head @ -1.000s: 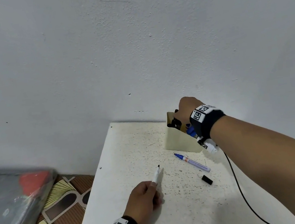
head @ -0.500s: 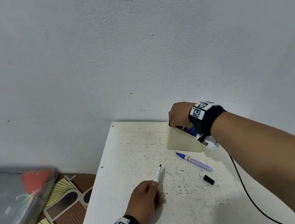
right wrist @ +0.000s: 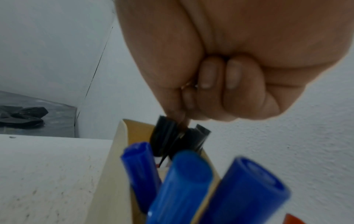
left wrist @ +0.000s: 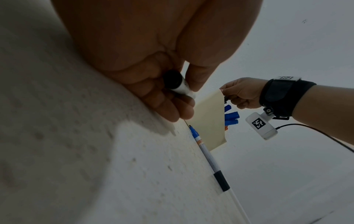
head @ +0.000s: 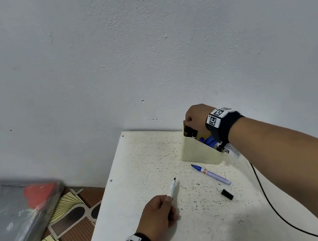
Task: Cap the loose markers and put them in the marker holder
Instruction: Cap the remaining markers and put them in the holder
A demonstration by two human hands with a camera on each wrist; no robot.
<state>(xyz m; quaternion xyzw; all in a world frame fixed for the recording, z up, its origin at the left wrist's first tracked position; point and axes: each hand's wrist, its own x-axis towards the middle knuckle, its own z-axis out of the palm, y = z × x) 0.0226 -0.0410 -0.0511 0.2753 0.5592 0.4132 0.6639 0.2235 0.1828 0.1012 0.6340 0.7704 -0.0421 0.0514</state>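
While left hand (head: 158,209) grips uncapped white black-tipped marker (head: 173,189), right hand (head: 194,117) pinches black-capped marker (right wrist: 164,137) in cream holder (head: 198,152).

Your head view looks down at the surface (head: 140,165); both wrist views sit close, sharing the marker holder (left wrist: 206,119).

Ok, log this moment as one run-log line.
left hand: grips uncapped black marker | right hand: fingertips at black caps in marker holder | table: uncapped blue marker, loose black cap
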